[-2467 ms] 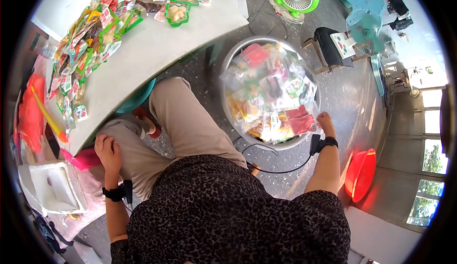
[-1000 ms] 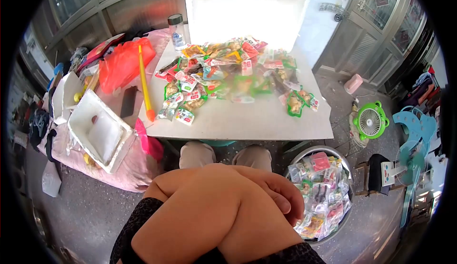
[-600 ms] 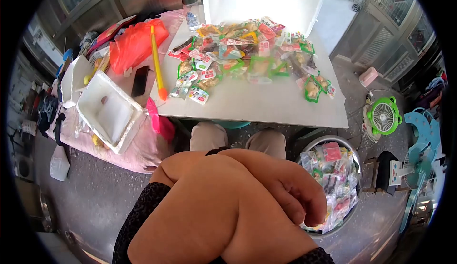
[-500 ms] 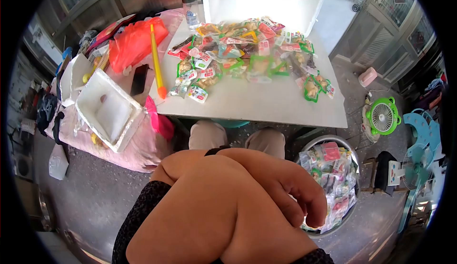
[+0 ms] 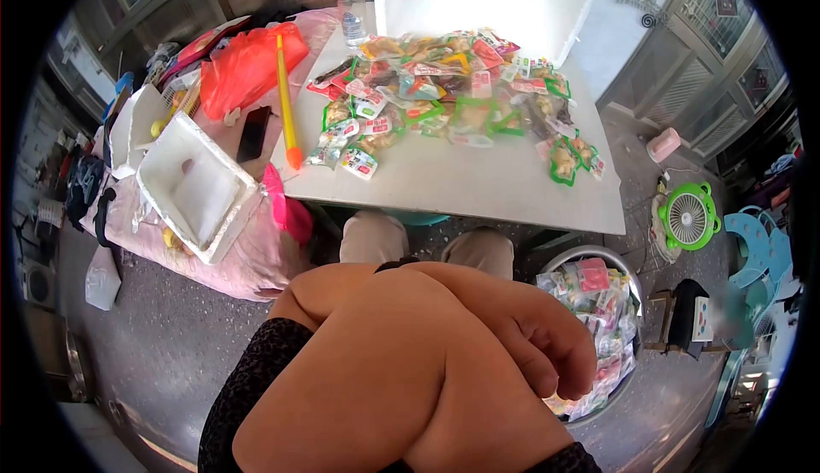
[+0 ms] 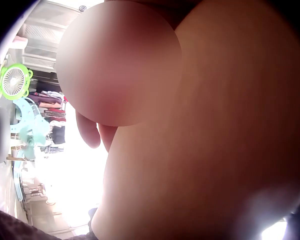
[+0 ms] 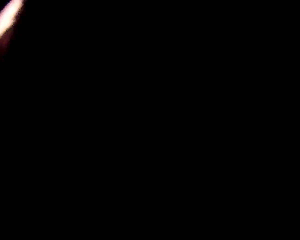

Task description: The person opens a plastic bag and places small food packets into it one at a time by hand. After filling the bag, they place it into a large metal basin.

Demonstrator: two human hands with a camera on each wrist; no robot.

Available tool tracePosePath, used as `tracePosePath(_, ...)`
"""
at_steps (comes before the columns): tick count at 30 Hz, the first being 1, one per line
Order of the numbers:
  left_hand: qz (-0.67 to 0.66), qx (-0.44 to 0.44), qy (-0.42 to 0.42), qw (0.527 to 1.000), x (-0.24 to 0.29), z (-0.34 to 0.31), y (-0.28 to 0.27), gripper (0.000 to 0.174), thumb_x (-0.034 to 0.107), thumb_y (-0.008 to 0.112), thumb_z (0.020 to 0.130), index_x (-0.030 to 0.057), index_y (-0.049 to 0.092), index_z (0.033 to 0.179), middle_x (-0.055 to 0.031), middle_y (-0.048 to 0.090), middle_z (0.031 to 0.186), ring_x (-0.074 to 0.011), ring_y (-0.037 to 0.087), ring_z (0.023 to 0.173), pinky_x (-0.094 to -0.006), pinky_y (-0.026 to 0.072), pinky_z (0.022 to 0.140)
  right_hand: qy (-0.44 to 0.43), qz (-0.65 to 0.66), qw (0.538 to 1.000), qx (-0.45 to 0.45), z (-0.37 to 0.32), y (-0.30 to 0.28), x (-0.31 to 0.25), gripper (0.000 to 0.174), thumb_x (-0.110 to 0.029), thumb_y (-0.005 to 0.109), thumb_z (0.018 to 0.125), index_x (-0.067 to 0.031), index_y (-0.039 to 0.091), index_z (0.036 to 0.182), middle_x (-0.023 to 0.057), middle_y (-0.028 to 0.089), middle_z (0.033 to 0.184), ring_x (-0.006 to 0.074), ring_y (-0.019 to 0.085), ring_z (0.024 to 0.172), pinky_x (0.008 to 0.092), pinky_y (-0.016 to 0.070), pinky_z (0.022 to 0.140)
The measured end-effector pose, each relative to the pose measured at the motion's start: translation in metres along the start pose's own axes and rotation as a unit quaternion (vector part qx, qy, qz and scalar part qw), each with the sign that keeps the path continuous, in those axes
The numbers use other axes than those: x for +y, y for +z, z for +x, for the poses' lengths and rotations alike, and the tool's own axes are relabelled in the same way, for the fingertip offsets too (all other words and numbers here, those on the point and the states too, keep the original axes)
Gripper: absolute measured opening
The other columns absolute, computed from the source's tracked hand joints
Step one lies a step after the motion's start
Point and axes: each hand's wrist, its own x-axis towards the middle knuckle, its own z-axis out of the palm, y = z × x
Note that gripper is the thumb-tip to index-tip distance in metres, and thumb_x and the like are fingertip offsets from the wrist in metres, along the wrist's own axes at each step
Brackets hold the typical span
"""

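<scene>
In the head view the forearms are crossed low in the picture. My left hand (image 5: pixel 551 349) lies at the right over the other arm, fingers loosely curled and holding nothing. Some of its fingers (image 6: pixel 87 131) show in the left wrist view beside a large stretch of skin. My right hand is hidden behind the crossed arms, and the right wrist view is almost wholly black. Beyond the arms, a heap of colourful sealed food packets (image 5: pixel 418 89) lies on the white table (image 5: pixel 478 191). More packets (image 5: pixel 611 345) fill a metal basin (image 5: pixel 634 283) beside the left hand.
A white foam box (image 5: pixel 487 3) stands behind the heap near a clear jar (image 5: pixel 353 20). To the left are a yellow stick (image 5: pixel 285 102), a phone (image 5: pixel 254 134), a red bag (image 5: pixel 248 67) and a smaller foam box (image 5: pixel 196 187). A green fan (image 5: pixel 688 215) stands at the right.
Earlier my right hand was at a red packet on the basin and my left lay on a leg. Now the arms are crossed, and the head view has turned towards the table.
</scene>
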Motion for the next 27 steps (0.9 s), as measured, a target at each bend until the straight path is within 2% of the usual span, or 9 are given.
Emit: tracePosePath(27,-0.022,0.015,0.015,1.000,0.0032,-0.0015,0.0024,0.024,0.014,0.055,0.076,0.0012,0.051,0.095,-0.0077,0.051,0.093,-0.0160,0.047,0.089,-0.0260,0.0376,0.077,0.008,0.011,1.000,-0.007,0.0078,0.0040,0.0059,0.021,-0.019,0.052,0.070,0.0013,0.051,0.076,0.0144,0.054,0.069,0.0311,0.053,0.068,0.0381,0.0415,0.061)
